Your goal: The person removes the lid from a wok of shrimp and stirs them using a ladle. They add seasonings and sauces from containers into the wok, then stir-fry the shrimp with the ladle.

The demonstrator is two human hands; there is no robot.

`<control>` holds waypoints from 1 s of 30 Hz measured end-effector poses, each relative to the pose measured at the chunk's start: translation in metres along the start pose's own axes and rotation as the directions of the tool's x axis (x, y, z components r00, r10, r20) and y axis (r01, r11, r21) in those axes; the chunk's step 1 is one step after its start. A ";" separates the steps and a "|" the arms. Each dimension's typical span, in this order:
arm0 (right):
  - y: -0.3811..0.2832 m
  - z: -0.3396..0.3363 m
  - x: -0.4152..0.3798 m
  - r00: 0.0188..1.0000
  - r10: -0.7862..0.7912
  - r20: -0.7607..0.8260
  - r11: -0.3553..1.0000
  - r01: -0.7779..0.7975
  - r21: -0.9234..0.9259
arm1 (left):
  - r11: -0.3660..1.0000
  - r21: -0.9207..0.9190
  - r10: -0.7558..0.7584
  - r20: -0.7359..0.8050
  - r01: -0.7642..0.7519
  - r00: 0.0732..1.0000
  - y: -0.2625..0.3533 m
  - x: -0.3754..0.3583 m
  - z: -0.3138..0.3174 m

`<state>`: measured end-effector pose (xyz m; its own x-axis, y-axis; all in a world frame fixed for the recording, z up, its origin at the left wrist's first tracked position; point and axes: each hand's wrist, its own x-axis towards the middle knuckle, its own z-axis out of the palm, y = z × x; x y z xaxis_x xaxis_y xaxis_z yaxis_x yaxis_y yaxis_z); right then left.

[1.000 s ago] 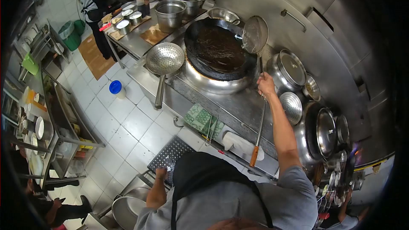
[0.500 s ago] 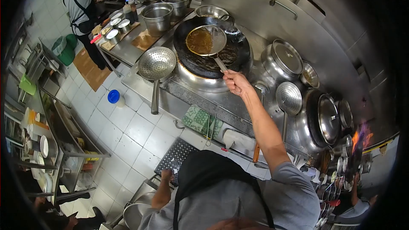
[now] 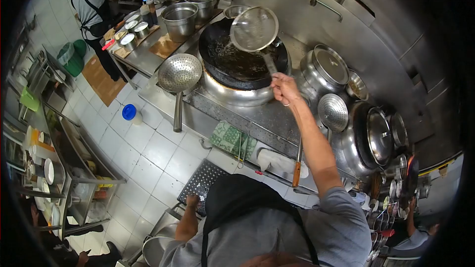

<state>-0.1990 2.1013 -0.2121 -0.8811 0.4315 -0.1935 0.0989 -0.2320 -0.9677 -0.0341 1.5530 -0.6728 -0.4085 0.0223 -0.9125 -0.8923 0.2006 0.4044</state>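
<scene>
My right hand (image 3: pixel 285 89) is closed around the handle of a round fine-mesh strainer (image 3: pixel 254 28). The strainer is above the back right part of a large black wok (image 3: pixel 232 62), its mesh blurred and with no food visible on it. Dark, shiny liquid lies in the wok. My left hand (image 3: pixel 192 200) is low at my side, over a black perforated mat (image 3: pixel 200 183); its fingers are mostly hidden from this angle. A perforated ladle (image 3: pixel 179 73) rests left of the wok, and another perforated ladle (image 3: pixel 333 112) lies to the right.
Steel pots (image 3: pixel 181 21) stand on the left counter beside seasoning containers (image 3: pixel 141 30). A lidded pot (image 3: pixel 330 65) is right of the wok. A green cloth (image 3: pixel 232 139) and a white cloth (image 3: pixel 282 162) lie along the front edge. A co-worker (image 3: pixel 96 0) stands at the far left.
My right hand has moved right and raised the strainer from the wok's middle toward its back right. Amber content seen in the mesh before no longer shows. My left hand stays nearly in place.
</scene>
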 end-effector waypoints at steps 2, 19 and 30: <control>-0.007 -0.023 0.003 0.984 -0.097 -0.151 0.975 0.064 -0.213 | 0.996 0.084 -0.030 0.028 0.028 0.999 -0.006 -0.008 0.000; 0.013 -0.020 0.033 0.952 0.287 0.104 0.945 -0.300 0.131 | 0.907 0.354 0.183 0.156 -0.228 0.971 0.019 0.038 -0.022; 0.029 0.044 0.055 0.946 0.188 0.264 0.860 -0.289 0.421 | 0.269 0.802 0.317 0.449 -0.534 0.835 0.015 0.022 -0.022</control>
<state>-0.2652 2.0806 -0.2435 -0.9371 0.1341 -0.3223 0.1448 -0.6908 -0.7084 -0.0610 1.5347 -0.6850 -0.5378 0.5224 -0.6617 0.1316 0.8273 0.5461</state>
